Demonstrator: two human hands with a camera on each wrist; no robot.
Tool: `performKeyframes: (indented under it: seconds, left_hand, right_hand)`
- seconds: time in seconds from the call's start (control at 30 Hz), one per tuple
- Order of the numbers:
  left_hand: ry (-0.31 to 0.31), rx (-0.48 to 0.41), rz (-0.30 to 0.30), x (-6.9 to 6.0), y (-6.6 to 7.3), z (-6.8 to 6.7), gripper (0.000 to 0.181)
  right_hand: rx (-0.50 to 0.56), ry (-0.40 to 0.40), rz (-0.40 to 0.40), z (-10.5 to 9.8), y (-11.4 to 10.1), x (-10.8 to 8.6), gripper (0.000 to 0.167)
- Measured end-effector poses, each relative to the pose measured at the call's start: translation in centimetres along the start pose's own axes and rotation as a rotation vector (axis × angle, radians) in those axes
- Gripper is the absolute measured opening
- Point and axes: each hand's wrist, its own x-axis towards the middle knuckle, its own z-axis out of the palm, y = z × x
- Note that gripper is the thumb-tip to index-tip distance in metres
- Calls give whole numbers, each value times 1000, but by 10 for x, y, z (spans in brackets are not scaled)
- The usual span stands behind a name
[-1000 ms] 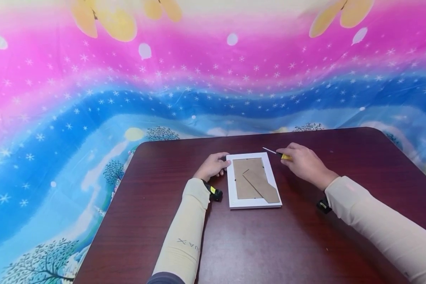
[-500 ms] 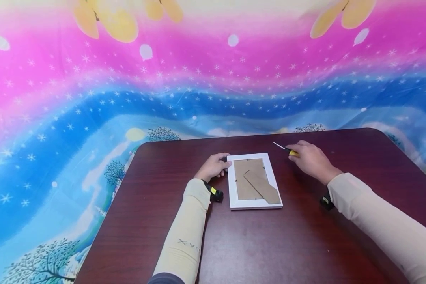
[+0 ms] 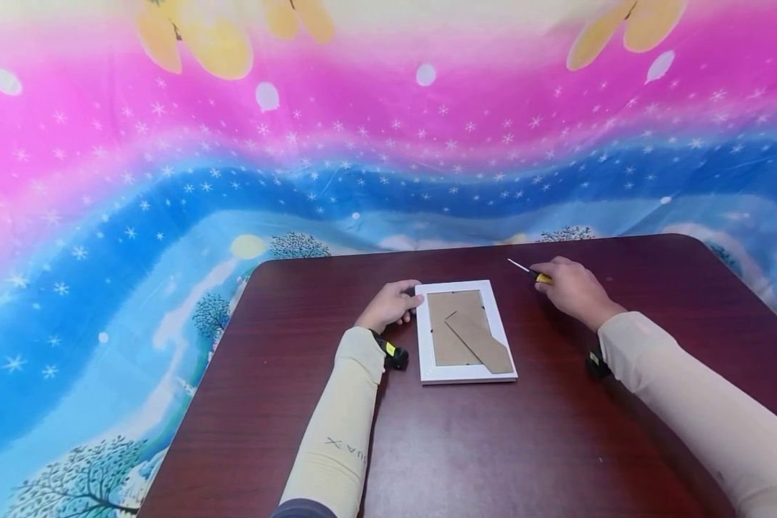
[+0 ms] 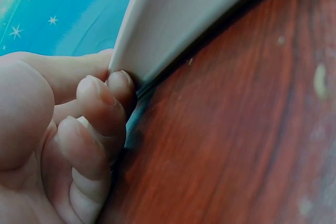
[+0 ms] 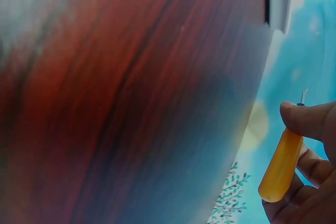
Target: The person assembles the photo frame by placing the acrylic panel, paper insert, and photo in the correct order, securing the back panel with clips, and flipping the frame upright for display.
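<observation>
A white picture frame [image 3: 430,373] lies back side up on the table, its brown backing board [image 3: 450,342] and stand leg [image 3: 482,338] facing up. Small dark tabs show along the board's edges. My left hand [image 3: 388,303] grips the frame's upper left corner, thumb on top; in the left wrist view its fingers curl against the white edge [image 4: 157,30]. Right of the frame, apart from it, my right hand [image 3: 573,288] holds a small screwdriver [image 3: 541,276] with a thin metal shaft pointing up and left. The right wrist view shows its yellow handle [image 5: 282,166] pinched by thumb and fingers.
The dark red-brown wooden table [image 3: 466,446] has a far edge just beyond the frame. Behind it hangs a printed cloth backdrop [image 3: 388,173] in pink and blue. Both wrists wear black camera bands [image 3: 395,354].
My right hand has moved right with the screwdriver, away from the frame's upper right corner. My left hand and the frame stay nearly in place.
</observation>
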Motion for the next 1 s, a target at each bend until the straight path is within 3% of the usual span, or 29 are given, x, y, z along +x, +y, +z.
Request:
performKeyframes:
  seconds: [0.37, 1.0]
  left_hand:
    - [-1, -15, -9, 0, 0, 1, 43]
    - [5, -19, -13, -1, 1, 0, 42]
  right_hand:
    - [54, -50, 52, 9, 24, 12, 38]
    - [92, -80, 95, 8, 37, 24, 37]
